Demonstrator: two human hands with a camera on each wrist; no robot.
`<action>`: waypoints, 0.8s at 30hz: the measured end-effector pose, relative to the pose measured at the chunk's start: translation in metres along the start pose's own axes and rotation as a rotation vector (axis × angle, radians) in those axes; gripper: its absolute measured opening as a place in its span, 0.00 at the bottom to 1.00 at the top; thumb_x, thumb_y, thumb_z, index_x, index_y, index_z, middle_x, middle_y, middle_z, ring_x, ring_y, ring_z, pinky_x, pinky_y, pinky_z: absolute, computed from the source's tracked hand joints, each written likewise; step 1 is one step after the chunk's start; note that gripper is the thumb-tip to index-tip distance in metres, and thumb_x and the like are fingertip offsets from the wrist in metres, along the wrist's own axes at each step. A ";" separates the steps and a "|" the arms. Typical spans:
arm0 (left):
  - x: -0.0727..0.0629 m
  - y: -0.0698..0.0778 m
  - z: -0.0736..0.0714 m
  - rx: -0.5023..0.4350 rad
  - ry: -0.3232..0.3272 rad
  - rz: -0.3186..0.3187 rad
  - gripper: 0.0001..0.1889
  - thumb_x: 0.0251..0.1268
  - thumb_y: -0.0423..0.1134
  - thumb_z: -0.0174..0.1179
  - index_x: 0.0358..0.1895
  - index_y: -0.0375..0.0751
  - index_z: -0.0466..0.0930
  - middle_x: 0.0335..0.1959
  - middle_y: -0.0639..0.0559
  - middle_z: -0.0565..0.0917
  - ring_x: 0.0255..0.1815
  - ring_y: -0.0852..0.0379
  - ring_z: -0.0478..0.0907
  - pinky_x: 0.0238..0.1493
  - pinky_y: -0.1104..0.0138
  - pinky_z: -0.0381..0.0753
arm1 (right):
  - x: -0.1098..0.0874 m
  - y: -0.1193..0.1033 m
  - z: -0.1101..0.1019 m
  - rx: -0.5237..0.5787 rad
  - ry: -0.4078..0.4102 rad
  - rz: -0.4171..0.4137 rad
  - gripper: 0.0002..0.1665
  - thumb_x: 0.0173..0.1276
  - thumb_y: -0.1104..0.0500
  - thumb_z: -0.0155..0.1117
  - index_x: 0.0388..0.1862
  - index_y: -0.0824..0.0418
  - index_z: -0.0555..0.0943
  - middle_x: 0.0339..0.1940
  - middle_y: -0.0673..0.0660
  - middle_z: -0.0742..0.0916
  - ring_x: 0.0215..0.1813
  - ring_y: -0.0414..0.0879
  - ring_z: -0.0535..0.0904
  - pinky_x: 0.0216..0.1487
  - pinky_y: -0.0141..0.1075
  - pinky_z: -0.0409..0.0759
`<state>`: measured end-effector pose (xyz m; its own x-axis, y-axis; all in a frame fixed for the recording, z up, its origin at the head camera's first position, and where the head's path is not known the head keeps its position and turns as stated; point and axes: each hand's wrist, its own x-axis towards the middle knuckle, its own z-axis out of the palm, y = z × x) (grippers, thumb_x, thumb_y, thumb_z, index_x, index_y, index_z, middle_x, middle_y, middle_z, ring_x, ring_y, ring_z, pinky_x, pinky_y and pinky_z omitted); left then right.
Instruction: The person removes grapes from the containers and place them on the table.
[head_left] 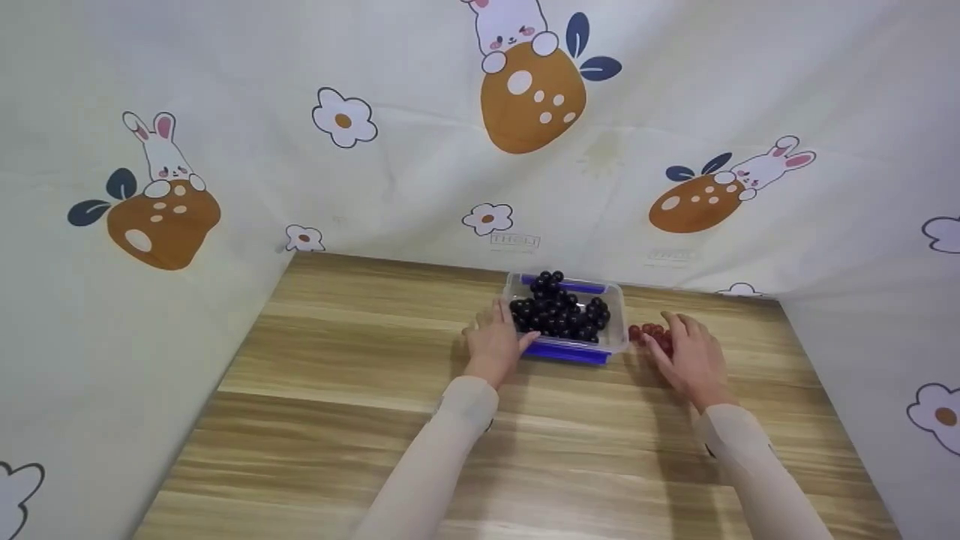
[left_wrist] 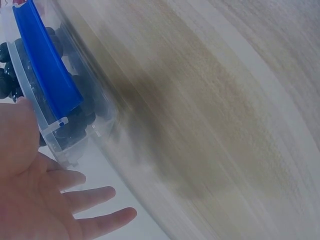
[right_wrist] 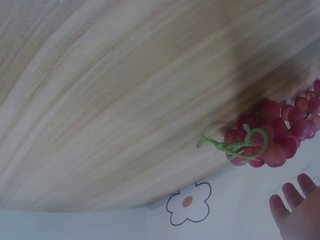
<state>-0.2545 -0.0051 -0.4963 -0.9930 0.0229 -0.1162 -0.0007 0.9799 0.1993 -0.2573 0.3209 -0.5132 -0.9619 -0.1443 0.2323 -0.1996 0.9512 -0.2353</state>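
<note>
A clear plastic food container (head_left: 619, 322) with blue latches holds black grapes (head_left: 555, 311) in clusters; one cluster rises above the rim. At its left front corner my left hand (head_left: 495, 345) touches the side, thumb along the front rim. The left wrist view shows that hand (left_wrist: 45, 200) with several fingers straight and spread beside the container (left_wrist: 102, 107). Right of the container lies a bunch of red grapes (head_left: 651, 331), partly hidden by my right hand (head_left: 694, 364). In the right wrist view the red grapes (right_wrist: 272, 132) show a green stem, and the fingers (right_wrist: 292, 195) are extended apart from them.
The wood-grain table (head_left: 345, 405) meets a pale printed cloth (head_left: 405, 172) at the back and both sides. The container stands close to the back cloth. Blue latches (head_left: 566, 351) stick out from its front side.
</note>
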 end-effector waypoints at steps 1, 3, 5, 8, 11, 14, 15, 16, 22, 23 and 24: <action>0.000 0.000 0.000 -0.002 0.002 0.001 0.51 0.76 0.73 0.44 0.85 0.36 0.53 0.85 0.45 0.61 0.79 0.39 0.66 0.72 0.42 0.74 | 0.001 -0.001 0.000 0.002 0.005 -0.004 0.39 0.81 0.43 0.57 0.76 0.72 0.70 0.70 0.80 0.75 0.71 0.77 0.70 0.73 0.70 0.67; 0.000 0.000 0.000 -0.006 0.002 0.001 0.50 0.76 0.73 0.44 0.85 0.36 0.53 0.85 0.45 0.61 0.79 0.38 0.67 0.72 0.42 0.74 | 0.002 -0.003 0.000 0.003 0.014 -0.009 0.39 0.81 0.43 0.58 0.75 0.71 0.70 0.70 0.80 0.75 0.71 0.77 0.70 0.73 0.70 0.67; 0.000 0.000 0.000 -0.011 0.000 0.001 0.50 0.76 0.73 0.44 0.85 0.36 0.53 0.85 0.45 0.61 0.79 0.38 0.66 0.73 0.42 0.74 | 0.003 -0.005 0.001 0.007 0.023 -0.015 0.39 0.80 0.43 0.59 0.75 0.71 0.71 0.70 0.80 0.76 0.71 0.77 0.70 0.73 0.69 0.68; 0.000 0.000 0.000 -0.017 -0.001 0.001 0.50 0.77 0.73 0.45 0.85 0.35 0.53 0.85 0.45 0.61 0.79 0.38 0.67 0.73 0.41 0.73 | 0.005 -0.008 0.002 0.011 0.024 -0.019 0.38 0.80 0.44 0.60 0.75 0.71 0.71 0.70 0.79 0.76 0.71 0.76 0.71 0.72 0.69 0.68; 0.001 0.000 0.000 -0.015 -0.001 0.001 0.50 0.77 0.73 0.45 0.85 0.35 0.53 0.85 0.45 0.61 0.79 0.37 0.67 0.73 0.42 0.73 | 0.005 -0.010 0.001 0.018 0.020 -0.020 0.38 0.80 0.44 0.60 0.75 0.71 0.71 0.70 0.79 0.76 0.71 0.76 0.71 0.73 0.68 0.68; 0.001 0.001 0.000 -0.010 0.005 0.001 0.50 0.76 0.73 0.45 0.85 0.35 0.53 0.85 0.45 0.61 0.78 0.37 0.68 0.72 0.43 0.74 | 0.006 -0.013 0.000 0.021 0.018 -0.020 0.38 0.80 0.44 0.60 0.75 0.71 0.71 0.70 0.79 0.76 0.71 0.76 0.71 0.73 0.68 0.68; 0.001 0.001 0.000 -0.010 0.006 0.001 0.50 0.76 0.73 0.45 0.85 0.35 0.53 0.85 0.45 0.61 0.78 0.37 0.68 0.72 0.43 0.75 | 0.006 -0.013 0.000 0.022 0.019 -0.021 0.38 0.80 0.44 0.60 0.75 0.71 0.71 0.70 0.79 0.76 0.71 0.76 0.71 0.73 0.68 0.69; 0.001 0.001 0.000 -0.010 0.008 0.001 0.50 0.76 0.72 0.45 0.85 0.35 0.54 0.85 0.45 0.61 0.78 0.37 0.68 0.72 0.42 0.75 | 0.006 -0.014 0.000 0.022 0.020 -0.023 0.38 0.80 0.44 0.60 0.75 0.71 0.72 0.69 0.79 0.77 0.70 0.76 0.72 0.72 0.68 0.69; 0.000 0.001 0.000 0.009 0.001 0.002 0.49 0.78 0.72 0.43 0.85 0.35 0.53 0.85 0.46 0.61 0.80 0.38 0.66 0.72 0.43 0.75 | 0.008 -0.016 0.001 0.033 0.041 -0.036 0.36 0.79 0.46 0.62 0.73 0.71 0.73 0.67 0.77 0.78 0.69 0.75 0.74 0.71 0.66 0.71; 0.000 0.001 0.000 0.011 0.001 0.002 0.49 0.78 0.72 0.43 0.85 0.35 0.53 0.85 0.46 0.61 0.80 0.38 0.66 0.71 0.43 0.75 | 0.008 -0.016 0.001 0.036 0.045 -0.037 0.36 0.79 0.46 0.62 0.73 0.71 0.74 0.67 0.77 0.78 0.68 0.75 0.74 0.71 0.66 0.71; 0.000 0.001 0.000 0.009 0.003 0.002 0.49 0.78 0.72 0.43 0.85 0.35 0.53 0.85 0.46 0.61 0.80 0.38 0.66 0.71 0.43 0.75 | 0.009 -0.016 0.002 0.039 0.047 -0.038 0.36 0.79 0.46 0.62 0.73 0.71 0.74 0.67 0.77 0.78 0.68 0.75 0.74 0.71 0.66 0.71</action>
<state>-0.2543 -0.0044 -0.4965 -0.9933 0.0244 -0.1130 0.0024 0.9817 0.1904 -0.2626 0.3036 -0.5090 -0.9438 -0.1659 0.2859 -0.2435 0.9338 -0.2622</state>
